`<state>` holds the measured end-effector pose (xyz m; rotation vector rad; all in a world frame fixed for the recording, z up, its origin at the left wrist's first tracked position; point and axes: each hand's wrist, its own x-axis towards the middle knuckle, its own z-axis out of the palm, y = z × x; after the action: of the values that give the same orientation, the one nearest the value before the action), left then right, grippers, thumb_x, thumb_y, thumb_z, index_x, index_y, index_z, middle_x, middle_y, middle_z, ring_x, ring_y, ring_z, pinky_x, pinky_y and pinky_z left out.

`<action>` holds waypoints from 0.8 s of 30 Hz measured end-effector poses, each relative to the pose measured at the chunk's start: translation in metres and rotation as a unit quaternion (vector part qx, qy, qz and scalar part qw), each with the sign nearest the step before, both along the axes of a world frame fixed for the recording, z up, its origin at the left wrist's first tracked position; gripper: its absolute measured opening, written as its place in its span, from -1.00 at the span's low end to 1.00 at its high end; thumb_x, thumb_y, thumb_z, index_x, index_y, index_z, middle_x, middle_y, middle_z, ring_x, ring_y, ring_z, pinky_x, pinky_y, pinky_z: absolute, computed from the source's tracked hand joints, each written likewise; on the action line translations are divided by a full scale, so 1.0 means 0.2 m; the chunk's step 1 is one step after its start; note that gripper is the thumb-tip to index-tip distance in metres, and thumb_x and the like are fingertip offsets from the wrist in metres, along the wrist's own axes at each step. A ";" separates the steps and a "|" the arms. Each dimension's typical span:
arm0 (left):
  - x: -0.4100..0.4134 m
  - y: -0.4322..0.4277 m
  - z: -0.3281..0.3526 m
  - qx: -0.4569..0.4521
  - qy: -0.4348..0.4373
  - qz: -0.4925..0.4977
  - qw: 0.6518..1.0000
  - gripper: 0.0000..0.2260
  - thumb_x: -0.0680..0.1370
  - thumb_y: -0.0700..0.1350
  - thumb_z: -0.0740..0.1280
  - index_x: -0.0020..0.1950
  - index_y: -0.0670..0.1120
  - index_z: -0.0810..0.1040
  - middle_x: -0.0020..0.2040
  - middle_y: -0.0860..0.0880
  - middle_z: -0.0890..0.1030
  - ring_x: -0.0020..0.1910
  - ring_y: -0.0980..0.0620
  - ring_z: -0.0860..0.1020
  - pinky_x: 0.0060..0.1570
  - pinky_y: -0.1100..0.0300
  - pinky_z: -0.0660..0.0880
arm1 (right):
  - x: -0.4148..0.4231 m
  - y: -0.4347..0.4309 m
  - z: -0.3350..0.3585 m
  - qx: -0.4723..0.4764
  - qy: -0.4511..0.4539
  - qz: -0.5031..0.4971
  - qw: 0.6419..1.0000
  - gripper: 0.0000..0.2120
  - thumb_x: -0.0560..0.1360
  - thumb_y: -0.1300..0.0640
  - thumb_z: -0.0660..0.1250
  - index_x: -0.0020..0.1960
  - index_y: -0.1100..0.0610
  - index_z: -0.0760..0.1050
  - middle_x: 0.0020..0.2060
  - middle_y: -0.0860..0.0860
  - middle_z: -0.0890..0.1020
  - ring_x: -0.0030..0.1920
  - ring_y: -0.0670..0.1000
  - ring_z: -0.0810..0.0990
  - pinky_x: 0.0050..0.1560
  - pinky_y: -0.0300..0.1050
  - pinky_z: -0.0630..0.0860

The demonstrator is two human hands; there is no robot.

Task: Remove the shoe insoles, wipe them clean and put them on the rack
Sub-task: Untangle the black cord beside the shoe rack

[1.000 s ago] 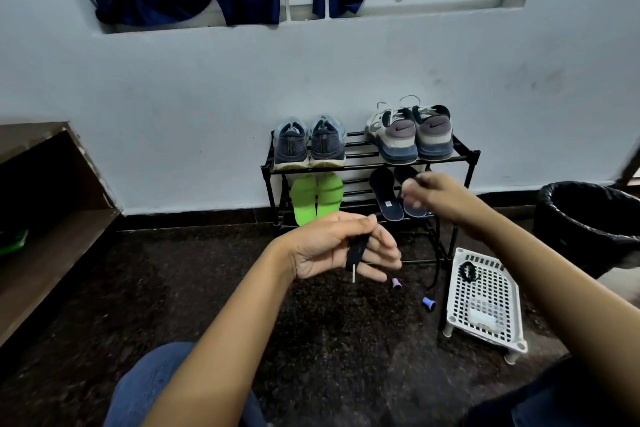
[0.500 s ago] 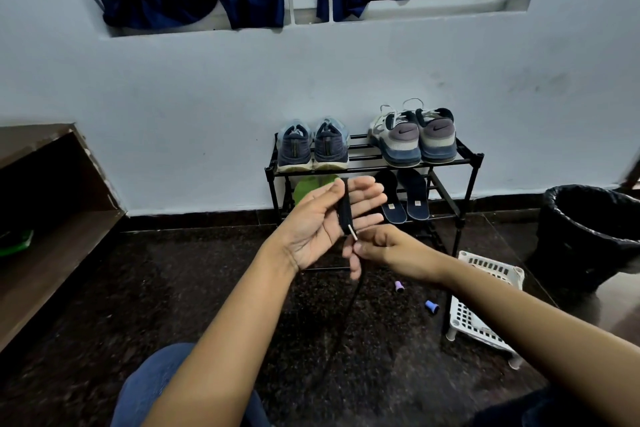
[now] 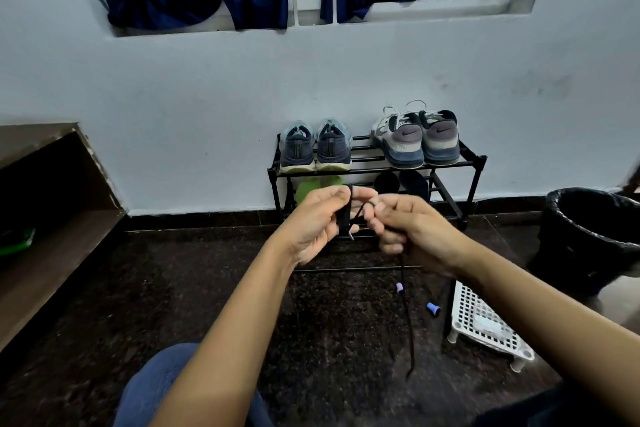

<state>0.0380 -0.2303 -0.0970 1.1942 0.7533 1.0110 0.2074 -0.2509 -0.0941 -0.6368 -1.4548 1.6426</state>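
From my feed, the insole work looked all but finished. On the black rack (image 3: 375, 170) against the far wall, a pair of green insoles (image 3: 313, 186) leaned on the lower shelf at the left, partly hidden behind the left hand. A pair of dark insoles (image 3: 414, 184) leaned on the same shelf to the right. On the top shelf stood the blue shoes (image 3: 315, 147) at the left and the grey shoes (image 3: 415, 140) at the right, heels towards me. I could not tell whether the insoles had been wiped.

The hands were busy with a black lace (image 3: 344, 218), held up near me in front of the rack. The left hand (image 3: 317, 224) had its fingers curled around a bundle of the lace. The right hand (image 3: 419, 236) pinched the strand just beside them, its other fingers folded in. The loose tail hung from the right hand down towards the dark floor.

I judged this a tidying step, winding the lace, not part of the insole job proper. If so, little was left beyond finishing the coil and putting it away. On the floor to the right stood a white slotted stand (image 3: 485, 326) bearing a pale item too blurred to name, and a black bin (image 3: 595, 229) sat farther right.
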 end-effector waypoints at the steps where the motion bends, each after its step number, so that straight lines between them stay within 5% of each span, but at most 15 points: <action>1: 0.00 -0.01 0.00 -0.010 0.018 -0.017 1.000 -0.73 0.68 -0.18 0.08 0.16 -0.20 0.56 -0.05 -0.08 0.68 0.01 0.00 0.62 0.13 -0.01 0.46 | 0.01 0.01 0.02 -0.003 0.017 -0.021 1.000 -0.89 0.54 0.25 0.19 -0.12 0.25 0.43 -0.41 0.00 0.43 -0.54 -0.18 0.19 -0.53 -0.37 0.20; 7: 0.02 -0.02 -0.02 -0.017 0.124 -0.125 0.984 -0.69 0.68 -0.11 0.08 0.21 -0.20 0.57 0.19 -0.16 0.62 0.26 -0.11 0.54 0.18 0.02 0.44 | 0.09 0.07 0.14 -0.031 0.139 -0.119 0.983 -0.88 0.51 0.27 0.10 -0.13 0.19 0.40 -0.45 -0.05 0.41 -0.57 -0.21 0.16 -0.59 -0.41 0.09; 14: 0.02 -0.04 -0.04 -0.044 0.211 -0.245 0.945 -0.75 0.66 -0.12 0.18 0.15 -0.21 0.58 0.21 -0.23 0.58 0.20 -0.09 0.52 0.08 0.09 0.40 | 0.24 0.19 0.17 -0.037 0.204 -0.209 0.956 -0.77 0.60 0.28 0.02 -0.14 0.12 0.37 -0.44 -0.10 0.40 -0.59 -0.20 0.15 -0.61 -0.40 0.10; 18: 0.01 -0.05 -0.03 -0.059 0.225 -0.313 0.921 -0.75 0.66 -0.12 0.15 0.07 -0.18 0.59 0.09 -0.11 0.65 0.15 -0.04 0.58 0.16 0.01 0.41 | 0.33 0.26 0.12 -0.082 0.236 -0.238 0.939 -0.78 0.60 0.28 0.03 -0.13 0.10 0.38 -0.42 -0.09 0.40 -0.58 -0.18 0.16 -0.62 -0.39 0.13; 21: 0.00 -0.05 -0.02 -0.069 0.169 -0.335 0.924 -0.73 0.66 -0.12 0.13 0.05 -0.20 0.59 0.07 -0.14 0.66 0.16 -0.11 0.59 0.21 -0.07 0.47 | 0.34 0.28 0.06 -0.087 0.140 -0.282 0.945 -0.80 0.58 0.28 0.07 -0.13 0.13 0.42 -0.39 -0.06 0.41 -0.57 -0.18 0.20 -0.58 -0.38 0.18; 24: 0.00 -0.07 0.00 -0.105 0.079 -0.289 0.948 -0.73 0.63 -0.11 0.17 0.00 -0.24 0.60 0.01 -0.24 0.65 0.11 -0.20 0.61 0.14 -0.15 0.53 | 0.36 0.28 -0.01 -0.013 -0.219 -0.298 0.929 -0.80 0.58 0.22 0.15 -0.18 0.17 0.47 -0.37 0.02 0.45 -0.55 -0.16 0.31 -0.54 -0.36 0.26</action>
<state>0.0374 -0.2433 -0.0975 1.2163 0.5644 0.3426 0.2787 -0.1950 -0.0965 -1.3772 -1.3466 1.0771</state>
